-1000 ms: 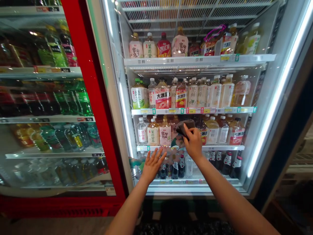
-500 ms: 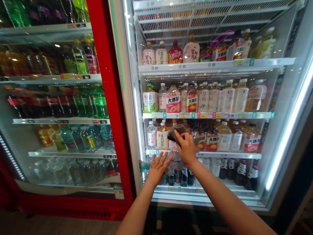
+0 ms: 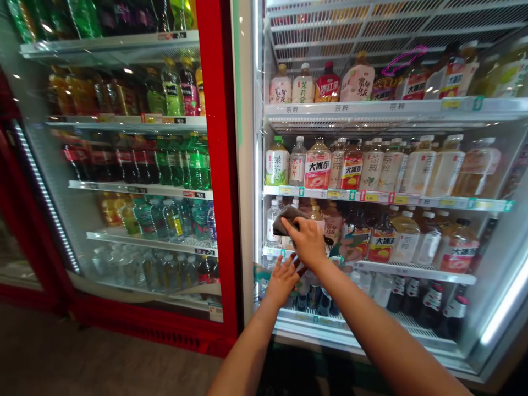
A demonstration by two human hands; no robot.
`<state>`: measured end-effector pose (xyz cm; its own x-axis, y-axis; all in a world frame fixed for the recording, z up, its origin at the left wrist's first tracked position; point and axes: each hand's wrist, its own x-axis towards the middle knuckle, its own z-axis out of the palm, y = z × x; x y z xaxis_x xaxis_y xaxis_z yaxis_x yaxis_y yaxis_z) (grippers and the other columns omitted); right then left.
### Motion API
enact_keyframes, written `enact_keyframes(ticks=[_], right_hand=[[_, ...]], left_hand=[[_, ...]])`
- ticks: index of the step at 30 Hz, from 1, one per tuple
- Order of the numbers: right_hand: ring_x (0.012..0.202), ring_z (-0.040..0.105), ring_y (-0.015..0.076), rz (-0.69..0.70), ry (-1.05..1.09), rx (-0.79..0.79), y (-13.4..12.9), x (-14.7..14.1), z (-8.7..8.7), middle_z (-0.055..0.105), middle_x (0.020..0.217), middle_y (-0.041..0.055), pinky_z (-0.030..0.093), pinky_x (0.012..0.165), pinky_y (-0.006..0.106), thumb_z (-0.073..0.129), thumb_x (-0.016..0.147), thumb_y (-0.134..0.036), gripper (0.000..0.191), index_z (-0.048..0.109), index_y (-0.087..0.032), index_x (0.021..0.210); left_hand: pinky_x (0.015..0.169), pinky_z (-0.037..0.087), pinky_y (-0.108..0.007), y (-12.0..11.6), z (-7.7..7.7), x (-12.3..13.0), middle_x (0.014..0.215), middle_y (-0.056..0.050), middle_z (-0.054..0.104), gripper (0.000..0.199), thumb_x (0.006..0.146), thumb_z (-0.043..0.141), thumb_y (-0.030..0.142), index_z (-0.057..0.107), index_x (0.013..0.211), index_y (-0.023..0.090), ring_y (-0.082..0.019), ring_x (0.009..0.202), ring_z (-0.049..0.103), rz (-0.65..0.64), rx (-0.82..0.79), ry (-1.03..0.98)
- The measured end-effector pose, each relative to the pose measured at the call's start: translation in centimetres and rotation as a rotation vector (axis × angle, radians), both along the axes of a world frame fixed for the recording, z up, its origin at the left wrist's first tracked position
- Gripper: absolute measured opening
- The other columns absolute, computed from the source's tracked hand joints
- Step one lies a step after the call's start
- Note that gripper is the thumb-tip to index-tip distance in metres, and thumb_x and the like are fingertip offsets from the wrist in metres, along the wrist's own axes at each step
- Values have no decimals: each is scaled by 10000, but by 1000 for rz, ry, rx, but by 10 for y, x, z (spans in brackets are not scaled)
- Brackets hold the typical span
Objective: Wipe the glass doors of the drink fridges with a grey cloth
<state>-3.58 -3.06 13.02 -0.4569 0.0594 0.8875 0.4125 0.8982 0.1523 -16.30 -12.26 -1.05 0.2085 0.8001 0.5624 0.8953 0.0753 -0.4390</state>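
A dark grey cloth point(image 3: 287, 219) is bunched under the fingers of my right hand point(image 3: 308, 240), pressed to the glass door point(image 3: 350, 308) of a lit drinks cooler. Behind the cloth stand bottles on the fourth shelf, partly hidden by it. Lower and slightly left, my left hand point(image 3: 281, 281) rests with spread fingers at the glass and holds nothing. Colourful stickers point(image 3: 355, 245) on the glass show around my hands.
Several rows of bottled tea point(image 3: 317, 165) stand on white shelves behind the glass. To the left is a second cooler with a red frame point(image 3: 220, 165), holding soda and water bottles. Grey floor point(image 3: 124, 357) lies below it.
The view has turned left, so both coolers sit further right in the picture. My right hand has slid the cloth leftward across the glass. My left hand stays low on the glass.
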Motion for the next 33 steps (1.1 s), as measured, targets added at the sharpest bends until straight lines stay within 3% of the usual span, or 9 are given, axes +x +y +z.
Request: enact_keyframes(ticks=[4,10,14,18,22,24,26,30,33], right_hand=[[974,530,245,57,-157,169,-9,-8,-10,659,1255,100,414,809,406,514,970,-144,509,599,-354,1426],[1330,507,258,72,-19,219,-4,10,-36,642,1417,83,354,1073,475,535,982,-124,442,617,-284,1386],[1441,448,238,256,-216,341,-17,-21,-26,578,1515,33,324,1189,491,552,991,-174,394,618,-251,1372],[1491,401,233,284,-234,341,-21,-39,-11,501,1580,20,325,1219,517,519,997,-152,447,567,-256,1429],[1520,355,266,216,-186,230,-20,-29,-32,460,1606,52,312,1218,576,521,970,-105,548,504,-262,1495],[1508,378,276,237,-229,256,-23,-29,-42,472,1599,54,330,1211,573,551,971,-141,524,520,-260,1481],[1497,396,277,278,-281,311,-27,-37,-37,487,1589,47,344,1210,563,565,979,-178,476,551,-254,1449],[1519,356,283,255,-233,299,-32,-56,-6,454,1611,44,313,1224,590,513,1008,-165,457,537,-243,1458],[1530,334,287,218,-189,253,-33,-58,-7,419,1631,49,288,1229,610,518,999,-145,500,510,-258,1485]], left_hand=[[1295,150,-583,-9,0,2,1453,-62,623,583,913,694,297,530,1472,315,-266,1471,445,13,-14,0],[1289,181,-543,-63,-7,-20,1675,-50,338,700,962,582,208,318,1602,310,-257,1566,264,148,65,10],[1279,199,-559,-90,-6,-38,1659,-90,368,793,922,649,296,276,1621,270,-290,1569,248,263,50,-25],[1287,164,-561,-97,1,-43,1687,-128,281,818,923,617,286,225,1636,196,-286,1591,157,329,104,-34],[1292,132,-556,-99,8,-42,1703,-153,200,863,939,586,335,136,1649,141,-288,1601,77,372,202,-100],[1290,128,-562,-100,12,-41,1704,-170,179,886,938,575,333,90,1651,125,-297,1599,78,399,248,-143],[1288,122,-574,-102,18,-41,1705,-178,168,904,936,562,310,43,1650,113,-307,1598,79,404,265,-157],[1291,95,-582,-104,33,-41,1706,-177,157,924,928,547,269,-10,1646,99,-315,1598,57,387,269,-138],[1290,82,-589,-109,40,-43,1708,-175,134,937,921,545,259,-28,1647,110,-320,1597,59,391,299,-156]])
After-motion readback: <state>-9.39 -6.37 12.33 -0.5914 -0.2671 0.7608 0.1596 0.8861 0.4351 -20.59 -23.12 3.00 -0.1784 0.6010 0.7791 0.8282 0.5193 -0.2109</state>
